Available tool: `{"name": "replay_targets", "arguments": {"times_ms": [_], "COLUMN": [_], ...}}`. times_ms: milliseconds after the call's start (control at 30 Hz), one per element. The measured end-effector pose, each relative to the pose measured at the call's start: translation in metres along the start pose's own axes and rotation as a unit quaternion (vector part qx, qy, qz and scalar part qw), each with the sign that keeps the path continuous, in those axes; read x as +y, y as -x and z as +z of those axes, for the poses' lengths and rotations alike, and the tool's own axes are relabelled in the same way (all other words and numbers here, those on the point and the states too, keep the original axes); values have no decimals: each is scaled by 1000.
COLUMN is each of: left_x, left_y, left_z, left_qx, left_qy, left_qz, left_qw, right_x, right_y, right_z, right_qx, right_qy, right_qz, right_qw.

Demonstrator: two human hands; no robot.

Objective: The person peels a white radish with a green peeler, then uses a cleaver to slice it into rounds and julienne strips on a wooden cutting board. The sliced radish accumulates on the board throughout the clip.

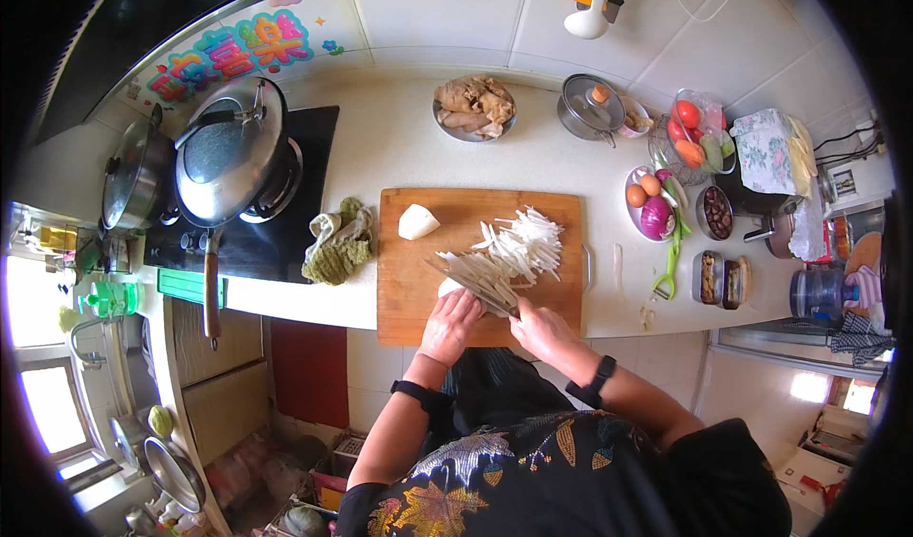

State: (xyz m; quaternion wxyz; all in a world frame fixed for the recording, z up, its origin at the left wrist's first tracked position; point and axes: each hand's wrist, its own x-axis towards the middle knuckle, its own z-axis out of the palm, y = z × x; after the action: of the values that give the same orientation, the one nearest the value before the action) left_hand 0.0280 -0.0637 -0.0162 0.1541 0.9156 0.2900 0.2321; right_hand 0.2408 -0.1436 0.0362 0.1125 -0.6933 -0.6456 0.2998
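Observation:
On a wooden cutting board (399, 294), my left hand (453, 325) presses on a white, peeled vegetable (448, 287), perhaps radish, largely hidden under the fingers. My right hand (538, 329) grips the handle end of a kitchen knife (474, 291), whose blade lies slantwise against that piece. White shreds (499, 271) cover the far side of the blade. A larger heap of cut white strips (526, 241) spreads over the board's right half. At the board's upper left sits a white vegetable chunk (418, 222), touched by neither hand.
A crumpled green cloth (339, 241) lies left of the board, beside the stove (303, 180) with its lidded wok (232, 152). Behind stands a bowl of meat (474, 107). Rightward are a plate with onion and eggs (653, 205), a green peeler (667, 280) and glass containers (720, 279).

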Motion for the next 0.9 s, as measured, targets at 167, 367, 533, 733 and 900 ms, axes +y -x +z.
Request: {"name": "replay_targets", "arguments": {"times_ms": [167, 367, 533, 733, 900], "left_x": [0, 10, -5, -10, -8], "left_y": [0, 11, 15, 18, 10], "left_z": [-7, -28, -21, -12, -10], "left_qx": [-6, -48, -48, -27, -18], "left_qy": [-25, 23, -9, -17, -20], "left_qz": [-7, -52, -21, -18, -32], "left_qw": [1000, 997, 999, 999, 999], "right_x": [4, -11, -11, -12, -16], "right_y": [-3, -6, -15, -28, -20], "right_z": [3, -18, -25, -11, -36], "right_qx": [42, 32, -21, 11, -5], "right_qy": [10, 14, -9, -31, -38], "right_qz": [-43, -43, 0, -22, -10], "right_qw": [998, 998, 1000, 999, 999]}}
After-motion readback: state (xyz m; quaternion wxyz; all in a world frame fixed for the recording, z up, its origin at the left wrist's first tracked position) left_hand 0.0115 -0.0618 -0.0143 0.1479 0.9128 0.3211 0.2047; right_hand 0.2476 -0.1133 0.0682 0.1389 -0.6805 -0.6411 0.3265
